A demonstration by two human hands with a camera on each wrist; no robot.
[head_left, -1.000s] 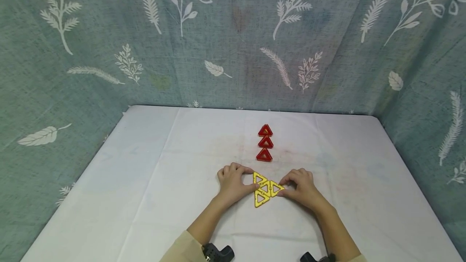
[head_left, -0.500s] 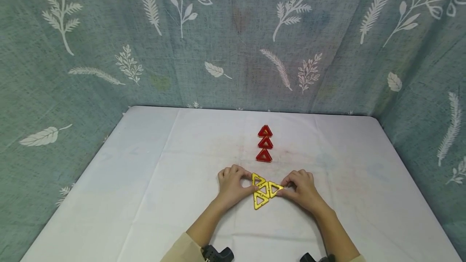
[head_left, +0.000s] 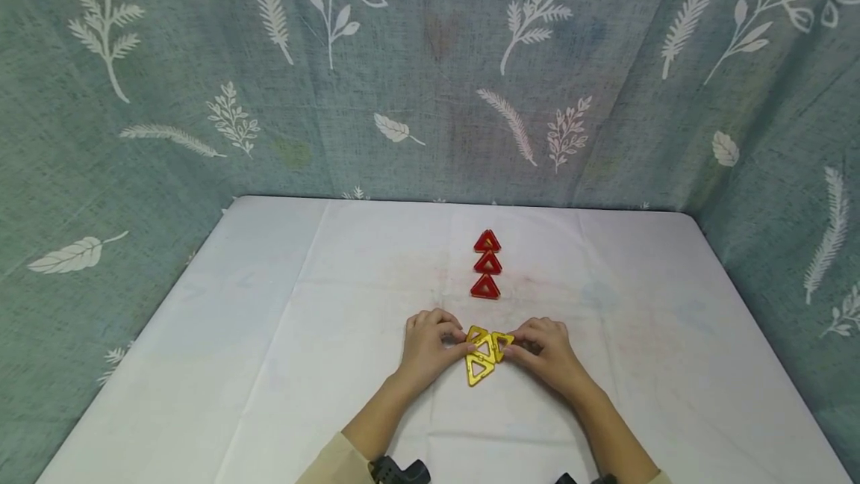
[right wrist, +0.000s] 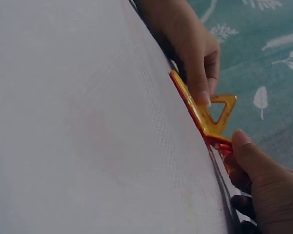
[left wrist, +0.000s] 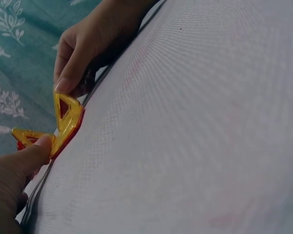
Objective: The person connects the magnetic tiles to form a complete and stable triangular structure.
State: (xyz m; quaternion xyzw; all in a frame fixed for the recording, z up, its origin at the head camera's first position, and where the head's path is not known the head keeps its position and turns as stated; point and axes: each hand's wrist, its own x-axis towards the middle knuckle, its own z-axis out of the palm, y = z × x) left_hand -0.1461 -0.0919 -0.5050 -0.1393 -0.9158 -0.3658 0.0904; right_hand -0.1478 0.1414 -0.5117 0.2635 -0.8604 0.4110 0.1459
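Observation:
Several yellow triangular magnetic tiles [head_left: 478, 376] are joined edge to edge at the front middle of the table. My left hand [head_left: 425, 343] pinches the left side of the group, its thumb lying over the tiles. On the other side, my right hand [head_left: 549, 353] pinches the rightmost tile between thumb and fingers. Two of the tiles stand tilted up from the joined edges; in the left wrist view one tilted tile [left wrist: 63, 105] rises to the right hand's fingertips. The right wrist view shows the left side tile [right wrist: 229, 103] raised by the left thumb.
Beyond the hands, three red triangles stand in a column: a far one [head_left: 487, 243], a middle one [head_left: 487, 264] and a near one [head_left: 485, 289]. A white cloth [head_left: 336, 282] covers the table. Leaf-patterned curtains [head_left: 430, 81] close off the back and sides.
The outer yellow tiles have gone from lying flat to tilting upward. My right hand has moved left, closer to my left hand, which has shifted only slightly. The red triangles stay put.

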